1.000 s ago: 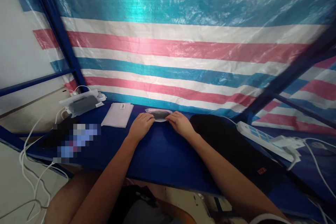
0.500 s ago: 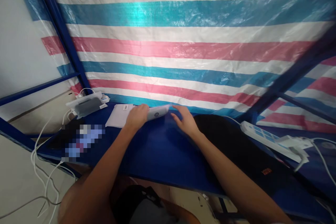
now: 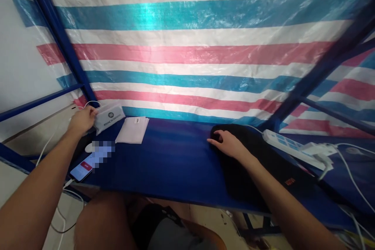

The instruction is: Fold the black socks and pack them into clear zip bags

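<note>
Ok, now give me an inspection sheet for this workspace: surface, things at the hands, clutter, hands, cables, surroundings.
Surface: blue tabletop; no spill or damage seen.
Things: pale pouch with dark lettering, at the far left; black item with small orange lettering, lying on the right.
Clutter: white packets, labelled; phone, screen lit, partly pixelated.
Hands: left hand grips the pouch's left end; right hand, fingers parted, is over the black item, contact unclear, nothing seen held.
Cables: white cable at the phone; others by the power strip, right.
Surroundings: striped sheeting behind; blue frame bars both sides.
</note>
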A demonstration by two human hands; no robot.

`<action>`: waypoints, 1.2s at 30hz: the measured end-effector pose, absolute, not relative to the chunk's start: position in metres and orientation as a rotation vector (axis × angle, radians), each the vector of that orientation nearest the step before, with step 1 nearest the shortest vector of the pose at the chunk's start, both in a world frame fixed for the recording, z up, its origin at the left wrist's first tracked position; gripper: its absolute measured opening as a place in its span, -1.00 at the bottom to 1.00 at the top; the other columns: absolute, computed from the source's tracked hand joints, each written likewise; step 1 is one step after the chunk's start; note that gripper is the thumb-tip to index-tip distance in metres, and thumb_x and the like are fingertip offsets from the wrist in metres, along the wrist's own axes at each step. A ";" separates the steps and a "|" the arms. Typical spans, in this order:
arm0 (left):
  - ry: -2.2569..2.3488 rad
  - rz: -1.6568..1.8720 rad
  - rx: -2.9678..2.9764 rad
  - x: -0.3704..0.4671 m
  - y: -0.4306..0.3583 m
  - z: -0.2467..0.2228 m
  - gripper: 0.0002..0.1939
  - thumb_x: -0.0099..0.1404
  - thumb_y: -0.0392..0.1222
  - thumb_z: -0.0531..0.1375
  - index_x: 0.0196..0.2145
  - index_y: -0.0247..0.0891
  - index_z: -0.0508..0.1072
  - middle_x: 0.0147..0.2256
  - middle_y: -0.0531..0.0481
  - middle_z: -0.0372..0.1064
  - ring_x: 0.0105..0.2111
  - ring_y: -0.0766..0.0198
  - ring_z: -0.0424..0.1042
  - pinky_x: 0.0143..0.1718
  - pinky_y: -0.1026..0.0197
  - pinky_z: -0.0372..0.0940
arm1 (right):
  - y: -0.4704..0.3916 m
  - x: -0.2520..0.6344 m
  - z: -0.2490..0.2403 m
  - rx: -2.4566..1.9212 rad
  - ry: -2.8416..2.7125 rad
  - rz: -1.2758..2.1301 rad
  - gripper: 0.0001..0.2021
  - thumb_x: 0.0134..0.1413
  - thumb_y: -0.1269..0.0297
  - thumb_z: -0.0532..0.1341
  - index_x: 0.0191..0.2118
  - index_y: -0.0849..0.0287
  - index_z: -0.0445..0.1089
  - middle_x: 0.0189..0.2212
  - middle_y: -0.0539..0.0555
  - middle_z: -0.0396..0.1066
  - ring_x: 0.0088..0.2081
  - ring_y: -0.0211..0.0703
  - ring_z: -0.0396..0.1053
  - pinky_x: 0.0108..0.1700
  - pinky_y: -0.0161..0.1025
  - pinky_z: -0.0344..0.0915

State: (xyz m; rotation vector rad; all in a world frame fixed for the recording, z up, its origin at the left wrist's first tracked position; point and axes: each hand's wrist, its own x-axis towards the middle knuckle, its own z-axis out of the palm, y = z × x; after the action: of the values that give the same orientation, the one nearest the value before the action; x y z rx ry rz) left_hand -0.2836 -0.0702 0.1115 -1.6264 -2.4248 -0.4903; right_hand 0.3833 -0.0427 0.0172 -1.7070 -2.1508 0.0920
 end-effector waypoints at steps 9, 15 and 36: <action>-2.640 -0.433 -1.477 -0.329 -0.082 0.083 -0.82 0.35 -0.08 0.22 -0.25 -0.24 0.51 -0.56 0.06 0.27 -0.50 0.22 0.12 -0.23 0.22 0.17 | -0.039 0.397 0.008 -1.745 -2.085 0.155 -0.64 0.21 0.21 0.31 0.08 0.19 0.56 -0.20 0.15 0.60 -0.28 -0.01 0.56 -0.15 -0.11 0.45; -2.265 -0.585 -1.564 -0.301 -0.095 0.090 -0.70 0.38 -0.06 0.15 -0.06 -0.29 0.48 -0.08 -0.16 0.49 -0.12 0.05 0.41 0.02 0.06 0.33 | -0.039 0.403 0.029 -1.759 -2.020 0.036 -0.66 0.20 0.32 0.25 0.06 0.18 0.59 -0.09 0.21 0.64 -0.12 0.11 0.59 0.03 -0.03 0.47; -1.275 -0.700 -2.748 -0.019 -0.264 -0.008 -0.40 0.34 -0.13 0.40 0.29 -0.09 0.41 0.22 -0.16 0.47 0.17 -0.02 0.52 0.18 -0.05 0.52 | -0.203 0.343 0.028 -0.998 -2.660 0.396 -0.04 -0.07 0.14 0.54 0.43 -0.54 0.20 0.32 -0.03 0.42 0.25 0.38 0.44 0.18 0.31 0.54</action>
State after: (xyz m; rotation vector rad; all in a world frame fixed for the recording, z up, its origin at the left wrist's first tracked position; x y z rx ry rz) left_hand -0.0186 -0.2643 -0.0084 -2.7478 -1.2750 -0.6996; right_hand 0.3428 -0.2031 0.0280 -0.9975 -2.6596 0.3958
